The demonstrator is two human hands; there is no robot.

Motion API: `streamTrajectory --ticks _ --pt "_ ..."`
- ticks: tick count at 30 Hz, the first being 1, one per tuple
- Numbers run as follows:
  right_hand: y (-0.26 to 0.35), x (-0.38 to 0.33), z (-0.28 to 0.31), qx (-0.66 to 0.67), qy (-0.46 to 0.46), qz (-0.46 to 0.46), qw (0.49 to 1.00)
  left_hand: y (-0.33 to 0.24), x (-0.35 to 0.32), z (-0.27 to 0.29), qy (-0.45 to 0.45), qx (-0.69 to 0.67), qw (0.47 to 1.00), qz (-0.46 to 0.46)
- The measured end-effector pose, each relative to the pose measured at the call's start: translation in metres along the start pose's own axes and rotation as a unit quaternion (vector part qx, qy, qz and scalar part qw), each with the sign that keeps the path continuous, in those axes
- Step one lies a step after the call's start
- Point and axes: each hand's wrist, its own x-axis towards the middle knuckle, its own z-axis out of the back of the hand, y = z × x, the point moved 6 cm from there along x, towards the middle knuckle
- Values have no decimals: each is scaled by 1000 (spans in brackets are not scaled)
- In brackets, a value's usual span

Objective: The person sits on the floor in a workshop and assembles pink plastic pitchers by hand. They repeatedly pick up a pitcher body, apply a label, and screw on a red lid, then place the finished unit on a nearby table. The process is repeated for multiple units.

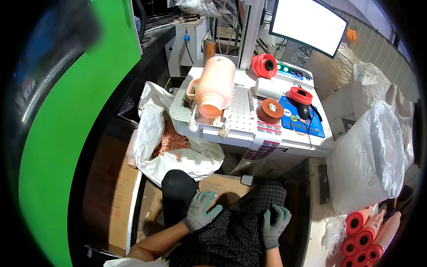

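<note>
My left hand [202, 212], in a grey-green work glove, lies on my lap with its fingers spread and nothing in them. On my right thigh rests my right hand [275, 226], gloved alike, its fingers apart and loosely bent, holding nothing. Both hands are away from the worktable. Ahead of them, a pale pink plastic jug [217, 82] with a side handle lies on a perforated metal plate [242, 109], its open neck toward me. Two cloth-tipped prongs [223, 131] stick out at the plate's front edge.
A white sack [191, 162] of pink granules stands below the table. On the table are a brown tape roll [270, 111], a red ring-shaped part [300, 95], a mouse [304, 111] and a label strip [264, 144]. Several pink tubes [364, 238] lie right, by a large white bag [362, 162].
</note>
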Motion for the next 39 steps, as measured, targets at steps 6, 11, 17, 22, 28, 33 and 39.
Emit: streamTrajectory --ticks 6,11,17,22,28,33,39 --pt "-5 0 0 8 -2 -14 1000 -9 52 23 -66 30 996 -58" --pt "-4 3 -2 19 0 -15 1000 11 81 18 -107 46 991 -65" --pt "-11 -1 1 8 0 -14 1000 23 78 -13 -79 31 996 -35" --pt "-17 -4 0 18 1 -28 999 26 76 -13 -76 36 996 -23" --pt "-16 -4 -2 15 3 -19 1000 28 76 -14 -67 38 997 -23" --pt "-15 -2 -1 15 1 -12 1000 25 79 -9 -80 33 996 -14" --pt "-9 1 2 15 -1 -11 1000 3 113 39 -262 113 956 -61"
